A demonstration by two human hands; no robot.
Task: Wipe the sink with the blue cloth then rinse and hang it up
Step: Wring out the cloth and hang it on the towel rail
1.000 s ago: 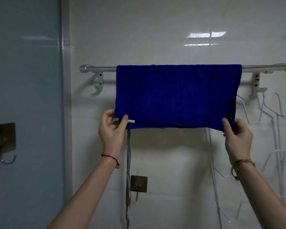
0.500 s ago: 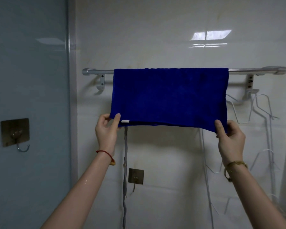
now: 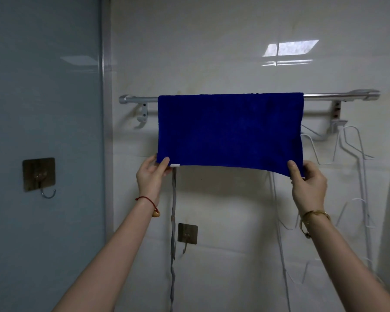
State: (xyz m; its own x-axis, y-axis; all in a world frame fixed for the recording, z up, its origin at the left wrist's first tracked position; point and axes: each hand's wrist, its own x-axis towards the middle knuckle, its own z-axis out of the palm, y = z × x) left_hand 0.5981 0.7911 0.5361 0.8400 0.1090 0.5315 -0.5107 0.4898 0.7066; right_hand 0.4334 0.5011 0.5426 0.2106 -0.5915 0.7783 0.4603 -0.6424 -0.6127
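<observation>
White glossy wall tiles filled most of the head view, with a pale blue panel to the left and a bright window reflection high on the tiles. Across the wall ran a metal towel rail on two brackets, and the blue cloth hung folded over it, spread flat and covering the middle of the bar, its lower edge roughly level but dipping a little at the right corner. Both arms reached up from the bottom of the view. The left hand pinched the cloth's lower left corner between thumb and curled fingers, just beside a small white tag on the hem. The right hand pinched the lower right corner the same way, thumb in front and the other fingers behind the fabric. A red string bracelet sat on the left wrist and a gold bangle on the right. Below the cloth a grey strap hung down the wall, just beside a square adhesive hook. A second adhesive hook was stuck on the blue panel. White wire hangers hung from the rail's right bracket, beside the cloth.
</observation>
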